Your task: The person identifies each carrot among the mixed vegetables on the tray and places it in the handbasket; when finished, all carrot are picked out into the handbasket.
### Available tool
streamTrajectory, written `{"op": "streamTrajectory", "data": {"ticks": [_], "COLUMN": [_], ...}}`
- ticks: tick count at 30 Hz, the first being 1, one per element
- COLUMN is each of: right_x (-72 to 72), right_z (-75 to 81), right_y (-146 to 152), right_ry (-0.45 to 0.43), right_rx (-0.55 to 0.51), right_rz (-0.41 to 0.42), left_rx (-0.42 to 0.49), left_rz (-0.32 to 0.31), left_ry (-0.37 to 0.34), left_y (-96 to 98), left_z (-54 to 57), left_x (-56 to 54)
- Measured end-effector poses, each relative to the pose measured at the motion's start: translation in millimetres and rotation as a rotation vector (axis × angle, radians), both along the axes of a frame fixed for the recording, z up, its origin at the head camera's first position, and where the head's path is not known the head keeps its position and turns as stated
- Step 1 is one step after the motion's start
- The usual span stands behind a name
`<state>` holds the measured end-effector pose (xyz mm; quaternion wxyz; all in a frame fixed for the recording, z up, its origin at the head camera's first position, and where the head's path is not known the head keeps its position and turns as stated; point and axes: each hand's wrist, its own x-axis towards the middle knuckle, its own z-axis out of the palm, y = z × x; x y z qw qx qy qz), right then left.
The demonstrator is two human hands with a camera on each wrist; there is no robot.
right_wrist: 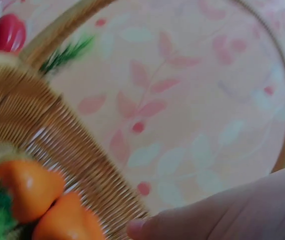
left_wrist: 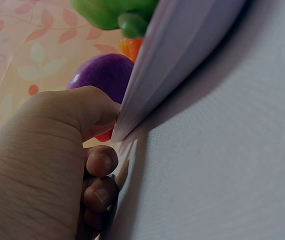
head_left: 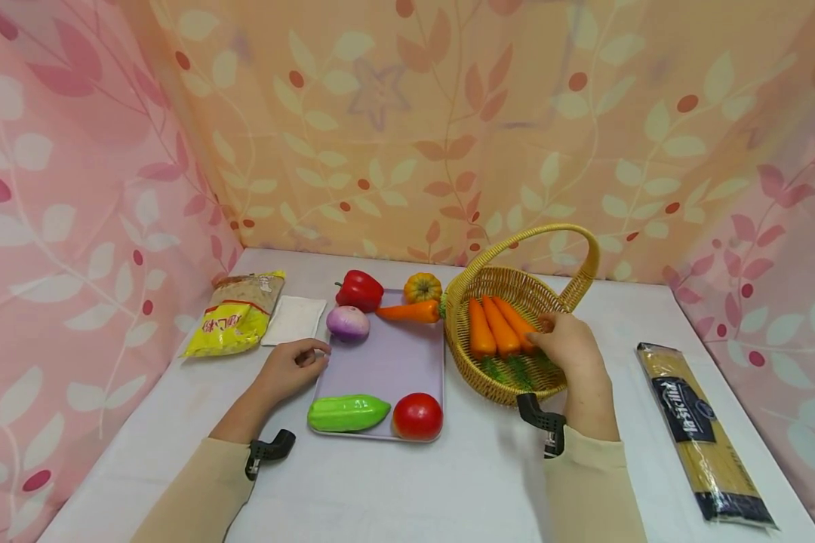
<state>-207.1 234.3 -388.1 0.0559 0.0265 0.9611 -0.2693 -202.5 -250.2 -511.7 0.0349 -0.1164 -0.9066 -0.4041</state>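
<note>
My right hand (head_left: 573, 343) reaches over the right side of a wicker basket (head_left: 462, 354). Its thumb and forefinger are at the rightmost carrot (head_left: 512, 318); I cannot tell whether they grip it. Alongside lie two more carrots (head_left: 487, 328). In the right wrist view, the thumb (right_wrist: 137, 227) shows against the woven wall. My left hand (head_left: 288, 373) rests beside a pale purple tray (head_left: 387, 362), fingers loosely curled, thumb (left_wrist: 100, 110) at the rim. The tray bears an onion (head_left: 348, 323), a green ridged vegetable (head_left: 349, 412), a tomato (head_left: 417, 416) and a carrot (head_left: 410, 311).
A red pepper (head_left: 358, 290) and a small pumpkin (head_left: 422, 287) sit at the tray's far end. On the left are a yellow bag (head_left: 234, 317) and a white packet (head_left: 294, 320). A spaghetti pack (head_left: 706, 437) lies right. The basket's tall handle (head_left: 530, 234) arches over it.
</note>
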Motion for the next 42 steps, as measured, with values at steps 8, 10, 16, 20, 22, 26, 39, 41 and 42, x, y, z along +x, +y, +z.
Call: {"op": "streamTrajectory", "data": {"ticks": [8,10,16,20,22,26,39,41,42], "right_x": [28.1,37.3,64.9,75.9,77.9,77.4,55.4,48.2,44.6], "right_z": [41.3,51.3,75.3,82.2,82.6,80.5,37.3,23.9,17.5], "right_y": [-13.2,-17.5,-36.2,-55.6,-65.0,-83.2,-159.3,-169.1,-172.9], "right_ry": [0.121,0.160,0.303,0.434,0.485,0.502,0.336,0.328,0.328], "right_rx": [-0.079,-0.093,-0.177,-0.238,-0.280,-0.376,-0.426,-0.404,-0.387], "right_rz": [-0.033,-0.024,0.012,0.076,0.123,0.213,0.308,0.295,0.286], "left_rx": [-0.007,-0.005,-0.003,-0.002,-0.001,-0.002,0.006,0.012,0.016], "left_rz": [-0.003,-0.002,0.002,0.002,0.000,-0.003,-0.010,-0.014,-0.017], "left_ry": [-0.004,-0.005,-0.016,-0.017,-0.013,-0.009,-0.003,0.001,0.001], "left_y": [-1.2,-1.1,-1.4,-1.6,-1.4,-1.0,-0.8,0.0,0.5], "left_z": [0.1,0.4,0.6,0.6,0.7,1.5,2.6,3.0,3.2], "left_x": [-1.1,-0.9,0.1,0.2,0.2,-0.2,-0.1,0.3,0.5]}}
